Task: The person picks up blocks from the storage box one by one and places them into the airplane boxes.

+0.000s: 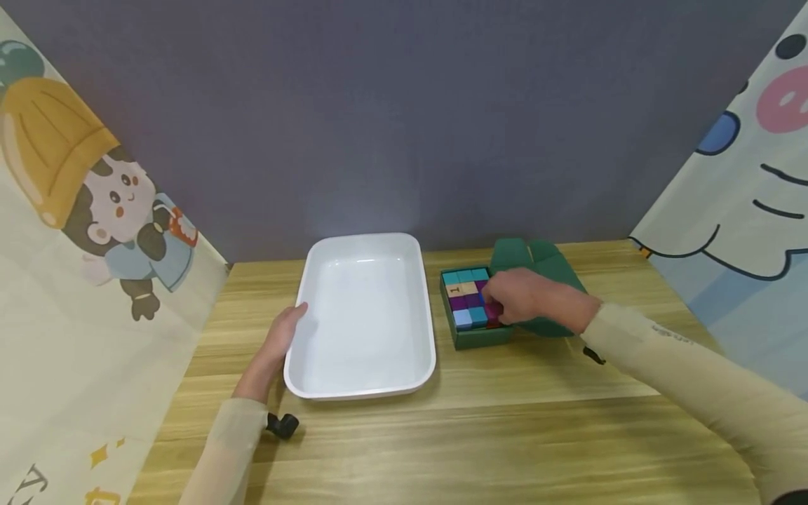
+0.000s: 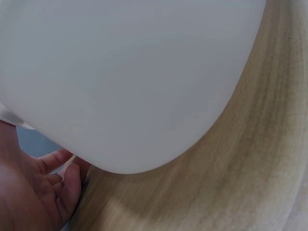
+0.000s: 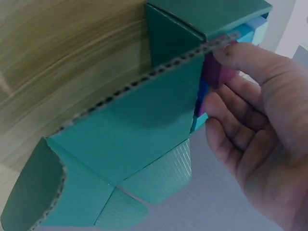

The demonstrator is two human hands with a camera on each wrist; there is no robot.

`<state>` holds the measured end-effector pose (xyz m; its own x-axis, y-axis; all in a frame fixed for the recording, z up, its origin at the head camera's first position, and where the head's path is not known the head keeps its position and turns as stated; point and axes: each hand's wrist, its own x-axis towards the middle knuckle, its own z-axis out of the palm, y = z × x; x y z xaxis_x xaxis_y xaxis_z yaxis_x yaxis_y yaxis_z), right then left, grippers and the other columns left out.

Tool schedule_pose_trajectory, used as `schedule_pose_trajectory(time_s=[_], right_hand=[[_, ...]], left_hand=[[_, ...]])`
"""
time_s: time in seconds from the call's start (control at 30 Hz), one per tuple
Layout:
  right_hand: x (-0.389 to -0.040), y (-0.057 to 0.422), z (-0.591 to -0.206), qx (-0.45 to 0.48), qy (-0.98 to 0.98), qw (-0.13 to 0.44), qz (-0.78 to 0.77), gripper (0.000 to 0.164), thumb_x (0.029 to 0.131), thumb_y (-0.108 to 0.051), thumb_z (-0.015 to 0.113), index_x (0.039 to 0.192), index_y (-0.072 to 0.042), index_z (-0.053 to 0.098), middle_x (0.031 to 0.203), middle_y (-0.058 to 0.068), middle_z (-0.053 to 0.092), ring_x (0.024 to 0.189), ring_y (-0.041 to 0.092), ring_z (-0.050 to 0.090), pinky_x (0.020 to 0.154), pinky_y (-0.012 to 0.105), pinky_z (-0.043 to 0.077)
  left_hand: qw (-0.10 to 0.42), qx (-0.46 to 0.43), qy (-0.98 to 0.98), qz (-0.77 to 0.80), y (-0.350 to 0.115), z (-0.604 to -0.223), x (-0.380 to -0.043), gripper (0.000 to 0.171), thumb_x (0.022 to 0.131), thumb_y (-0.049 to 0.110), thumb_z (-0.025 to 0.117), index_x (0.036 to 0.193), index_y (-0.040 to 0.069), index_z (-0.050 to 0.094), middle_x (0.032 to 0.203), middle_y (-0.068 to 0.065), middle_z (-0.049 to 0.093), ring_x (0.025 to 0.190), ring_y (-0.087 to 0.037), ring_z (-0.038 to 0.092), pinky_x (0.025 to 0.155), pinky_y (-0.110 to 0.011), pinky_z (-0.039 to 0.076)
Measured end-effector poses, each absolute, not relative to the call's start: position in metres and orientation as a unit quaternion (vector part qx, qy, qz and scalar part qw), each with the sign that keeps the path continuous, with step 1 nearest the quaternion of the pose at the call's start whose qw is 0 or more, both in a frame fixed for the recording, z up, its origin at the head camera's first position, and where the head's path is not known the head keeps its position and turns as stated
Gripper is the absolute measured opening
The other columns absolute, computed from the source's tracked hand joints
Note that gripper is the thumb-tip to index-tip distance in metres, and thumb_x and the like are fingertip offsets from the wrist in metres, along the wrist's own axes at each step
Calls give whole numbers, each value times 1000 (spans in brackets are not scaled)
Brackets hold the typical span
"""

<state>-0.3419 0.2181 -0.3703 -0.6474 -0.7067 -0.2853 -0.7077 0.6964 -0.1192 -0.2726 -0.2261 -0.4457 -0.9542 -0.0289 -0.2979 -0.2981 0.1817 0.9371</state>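
A white rectangular tray (image 1: pixel 367 322) with a raised rim holds nothing. My left hand (image 1: pixel 284 335) grips its left side, thumb at the rim; in the left wrist view the fingers of that hand (image 2: pixel 45 192) curl by the tray's underside (image 2: pixel 130 96). To the tray's right stands an open green cardboard box (image 1: pixel 482 341) full of colored cubes (image 1: pixel 466 299) in rows: teal, purple, light blue and a wooden one marked 1. My right hand (image 1: pixel 527 298) reaches into the box's right side. In the right wrist view its thumb and fingers pinch a magenta cube (image 3: pixel 227 74).
The box's green lid flap (image 1: pixel 546 270) lies folded open to the right, under my right forearm. A grey panel (image 1: pixel 404 126) rises behind the wood-grain table (image 1: pixel 404 456). Printed cartoon sheets (image 1: pixel 82 280) stand at left and right.
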Motion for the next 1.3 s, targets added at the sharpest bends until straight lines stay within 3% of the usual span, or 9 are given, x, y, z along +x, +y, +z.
schedule_pose_trajectory(time_s=[0.37,0.67,0.9,1.1,1.2,1.3], right_hand=[[-343,220,-380,-391,910,135,11,20,79,-15,82,78,-18,63,71,-9,55,61,10,49,53,28,42],[-345,217,-379,-387,911,140,22,20,78,-15,83,81,-18,63,76,-7,58,64,11,51,55,28,45],[-347,219,-376,-386,910,149,19,20,79,-21,82,84,-18,64,78,-8,59,66,10,52,57,29,46],[-342,221,-363,-388,916,101,-13,19,88,-27,73,100,-13,68,92,-1,65,75,11,57,66,33,52],[-333,220,-354,-391,917,56,-49,19,91,-25,70,105,-12,69,102,3,65,79,12,58,66,33,52],[-320,216,-344,-386,918,9,-85,19,92,-26,69,107,-14,68,105,2,64,77,10,57,63,30,51]], left_hand=[[97,-97,768,626,-237,-480,-286,70,103,49,35,140,-10,28,121,-28,49,99,-29,58,81,-36,55],[100,-104,762,632,-236,-470,-284,66,104,43,36,139,-11,29,122,-30,48,101,-32,57,82,-38,54],[110,-102,760,632,-240,-482,-293,76,101,54,35,144,-8,26,125,-27,48,100,-27,58,84,-36,54],[148,-57,759,632,-249,-476,-295,74,103,54,24,149,-4,25,129,-27,48,102,-26,57,86,-34,51],[127,-53,798,587,-256,-469,-289,72,104,52,26,145,-7,31,126,-27,50,102,-27,58,85,-33,51],[83,-54,848,521,-263,-459,-280,74,102,54,31,142,-8,34,127,-27,50,107,-33,56,88,-41,50]])
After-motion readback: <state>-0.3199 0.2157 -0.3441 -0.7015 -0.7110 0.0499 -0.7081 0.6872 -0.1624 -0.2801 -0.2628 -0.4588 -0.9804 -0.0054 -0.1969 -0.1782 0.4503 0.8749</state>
